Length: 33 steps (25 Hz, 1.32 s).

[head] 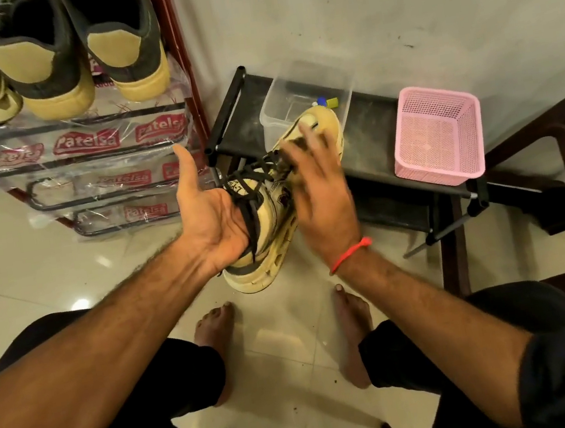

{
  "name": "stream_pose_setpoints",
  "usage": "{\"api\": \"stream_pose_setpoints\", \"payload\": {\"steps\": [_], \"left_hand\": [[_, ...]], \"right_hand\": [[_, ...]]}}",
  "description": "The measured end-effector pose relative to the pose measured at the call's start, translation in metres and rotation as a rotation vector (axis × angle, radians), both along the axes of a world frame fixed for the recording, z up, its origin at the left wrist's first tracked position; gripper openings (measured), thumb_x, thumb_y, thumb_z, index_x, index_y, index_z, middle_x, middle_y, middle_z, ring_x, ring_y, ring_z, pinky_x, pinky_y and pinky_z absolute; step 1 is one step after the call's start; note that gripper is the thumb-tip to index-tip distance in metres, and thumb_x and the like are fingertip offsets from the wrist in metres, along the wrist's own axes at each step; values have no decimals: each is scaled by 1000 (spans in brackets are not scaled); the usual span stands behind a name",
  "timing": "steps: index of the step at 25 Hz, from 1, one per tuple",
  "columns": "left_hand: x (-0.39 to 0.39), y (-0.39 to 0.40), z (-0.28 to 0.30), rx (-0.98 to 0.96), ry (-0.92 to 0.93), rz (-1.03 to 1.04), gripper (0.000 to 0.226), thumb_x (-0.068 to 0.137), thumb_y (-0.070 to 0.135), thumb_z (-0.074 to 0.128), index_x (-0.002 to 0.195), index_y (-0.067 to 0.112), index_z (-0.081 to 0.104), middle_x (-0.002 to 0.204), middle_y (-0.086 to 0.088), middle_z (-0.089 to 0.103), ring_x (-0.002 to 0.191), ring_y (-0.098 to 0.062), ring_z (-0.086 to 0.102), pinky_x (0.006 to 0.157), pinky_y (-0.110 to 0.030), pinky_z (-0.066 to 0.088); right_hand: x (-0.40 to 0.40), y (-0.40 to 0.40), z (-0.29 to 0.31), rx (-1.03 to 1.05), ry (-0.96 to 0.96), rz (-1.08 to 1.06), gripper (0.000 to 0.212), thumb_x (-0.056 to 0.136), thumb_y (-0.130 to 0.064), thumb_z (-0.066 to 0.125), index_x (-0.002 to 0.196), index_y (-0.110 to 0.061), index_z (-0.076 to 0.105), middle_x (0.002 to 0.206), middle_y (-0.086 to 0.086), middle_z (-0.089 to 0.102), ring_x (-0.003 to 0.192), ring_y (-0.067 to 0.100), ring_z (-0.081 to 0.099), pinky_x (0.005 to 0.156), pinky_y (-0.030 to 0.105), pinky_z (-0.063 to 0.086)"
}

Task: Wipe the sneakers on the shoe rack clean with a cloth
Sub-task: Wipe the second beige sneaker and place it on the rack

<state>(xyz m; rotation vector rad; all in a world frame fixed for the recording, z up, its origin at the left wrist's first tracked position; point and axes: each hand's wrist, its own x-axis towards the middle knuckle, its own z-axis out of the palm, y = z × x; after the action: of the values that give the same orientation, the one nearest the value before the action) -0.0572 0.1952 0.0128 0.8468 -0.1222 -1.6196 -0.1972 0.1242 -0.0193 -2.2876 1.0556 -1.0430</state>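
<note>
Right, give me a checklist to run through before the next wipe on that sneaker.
1. Sneaker held off the floor: ok, the left hand supports it from the side.
2. Left grip firm: not ok, the palm is open with the thumb out.
3. Cloth in the right hand: cannot tell, the hand is motion-blurred over the laces.
4. Laces clear of the wiping area: not ok, they hang loose.
5. Room on the black stand: ok, bare patch between the clear box and pink basket.
</note>
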Motion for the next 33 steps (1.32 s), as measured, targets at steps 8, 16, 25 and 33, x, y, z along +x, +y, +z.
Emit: {"api": "stream_pose_setpoints", "payload": {"steps": [8,16,25,33], "left_hand": [[7,4,13,45,-150,4,71,94,70,43,101,7,76,94,-12,75,88,-24,73,78,-35,60],[-23,19,45,120,-340,-10,23,99,5,56,118,0,69,99,-11,77,85,-20,74,72,-29,63],[-48,46,89,136,-1450,-672,81,89,79,36,140,18,54,132,3,59,119,-23,60,107,-40,48],[-42,49,59,32,-1170,-77,18,102,43,54,103,32,68,100,11,74,101,-10,67,84,-28,48]], "right_hand": [[3,50,33,216,-242,388,54,83,17,57,134,0,58,140,14,57,137,24,48,118,42,36],[-47,29,35,727,-796,-17,33,92,-15,61,125,-14,64,119,15,69,115,34,64,101,59,49],[-68,58,54,1034,-1316,-38,37,98,-4,55,134,2,56,117,23,67,103,32,66,85,38,58],[-55,57,56,980,-1088,25,32,99,-6,57,130,-13,60,127,20,65,121,37,62,103,52,50]]}}
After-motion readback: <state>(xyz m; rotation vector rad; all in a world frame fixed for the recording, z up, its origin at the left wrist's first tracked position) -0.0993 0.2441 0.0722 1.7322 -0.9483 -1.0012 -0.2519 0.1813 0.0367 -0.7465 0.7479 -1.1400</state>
